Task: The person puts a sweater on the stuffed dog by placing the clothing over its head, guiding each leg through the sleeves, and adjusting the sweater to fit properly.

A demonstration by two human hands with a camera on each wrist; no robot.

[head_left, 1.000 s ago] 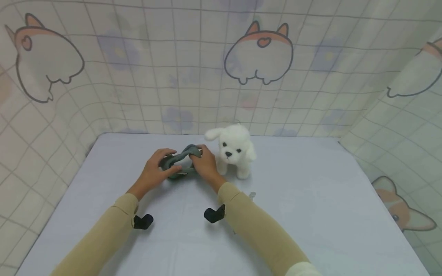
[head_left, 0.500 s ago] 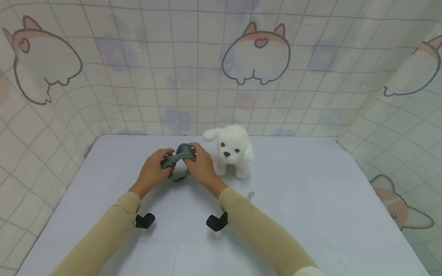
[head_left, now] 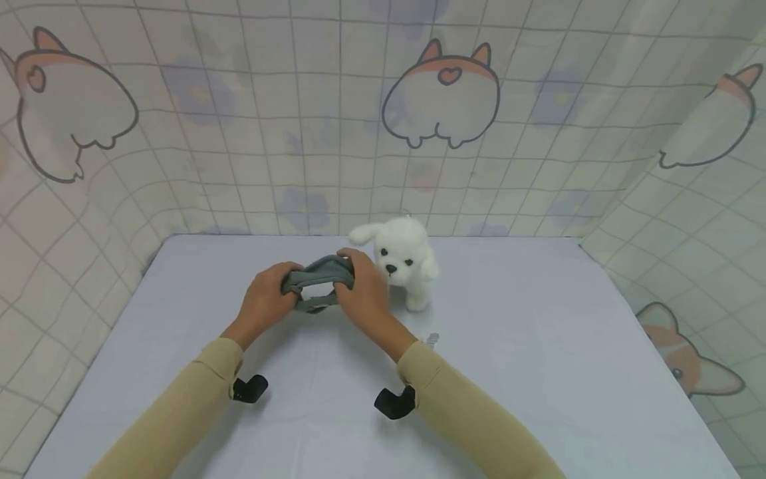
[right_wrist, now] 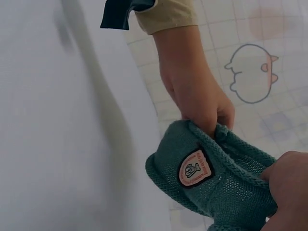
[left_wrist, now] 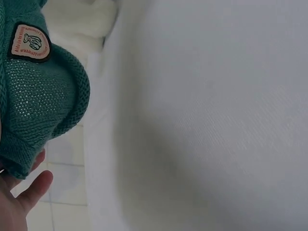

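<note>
A small teal knitted garment [head_left: 317, 283] with rolled edges is held between both hands, above the white table. A pink patch [right_wrist: 195, 168] with a black border shows on its side in both wrist views. My left hand [head_left: 266, 296] grips its left end; in the right wrist view those fingers go in at the opening's edge. My right hand [head_left: 366, 286] pinches the right end, thumb in front. Only part of it shows in the right wrist view. Just right of it stands a white plush dog [head_left: 407, 253], partly covered by my right hand.
The white table [head_left: 526, 346] runs back to a grid-patterned curtain [head_left: 335, 120] with corgi drawings, which also hangs at both sides. A small grey mark [head_left: 433, 340] lies in front of the dog. Black camera mounts [head_left: 395, 402] stick out from both sleeves.
The garment's opening has been spread wider and its fabric stretched out between the hands. My right hand moved left, then back right toward the dog; my left hand stays about in place.
</note>
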